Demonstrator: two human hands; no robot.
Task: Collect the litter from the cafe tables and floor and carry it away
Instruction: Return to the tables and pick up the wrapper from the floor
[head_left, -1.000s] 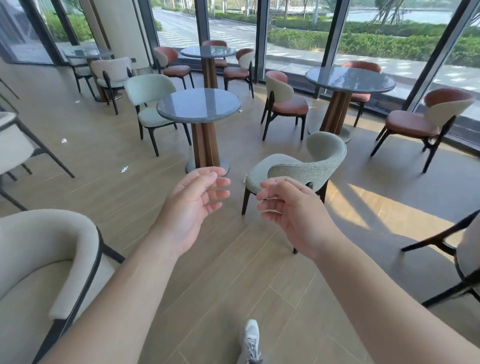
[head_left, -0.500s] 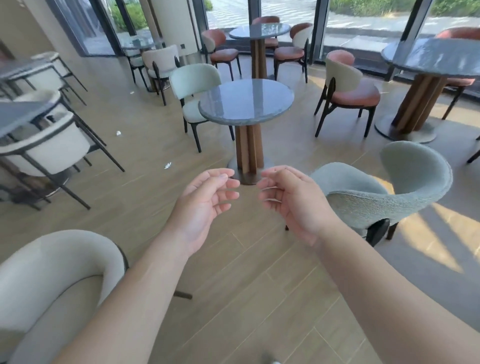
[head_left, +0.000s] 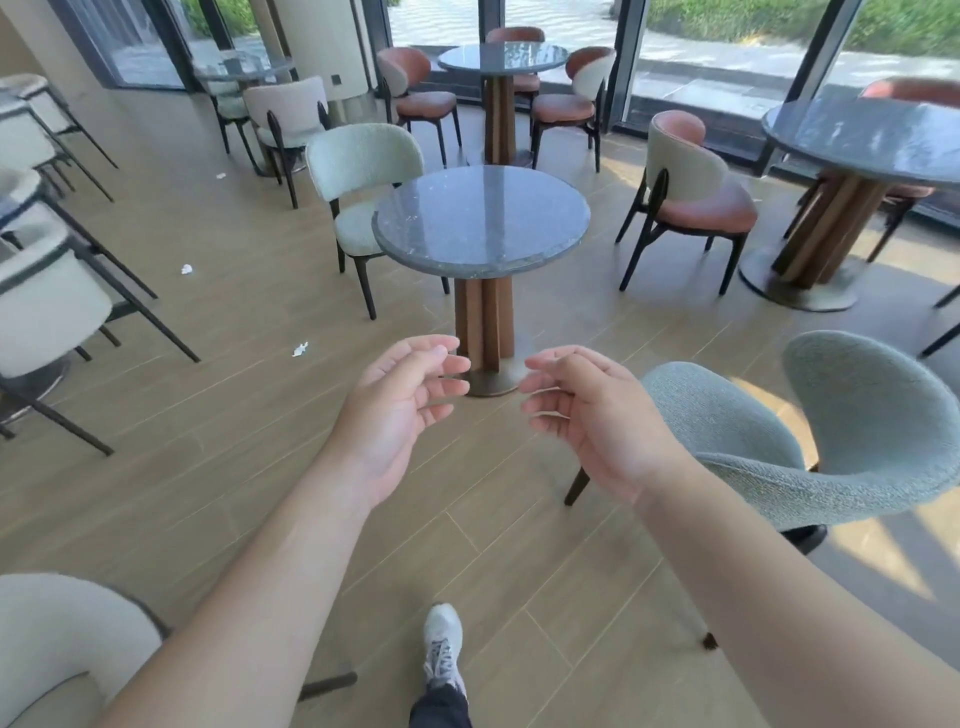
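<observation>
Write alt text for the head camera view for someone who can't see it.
Two empty hands, left hand and right hand, reach forward, fingers loosely curled, over a wooden cafe floor. Ahead stands a round grey table among chairs; three white paper scraps lie on the floor to the left.

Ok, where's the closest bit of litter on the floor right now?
In the head view the closest scrap of paper lies on the floor to the left, between the white chair and the round table's pedestal, ahead of the left hand.
</observation>
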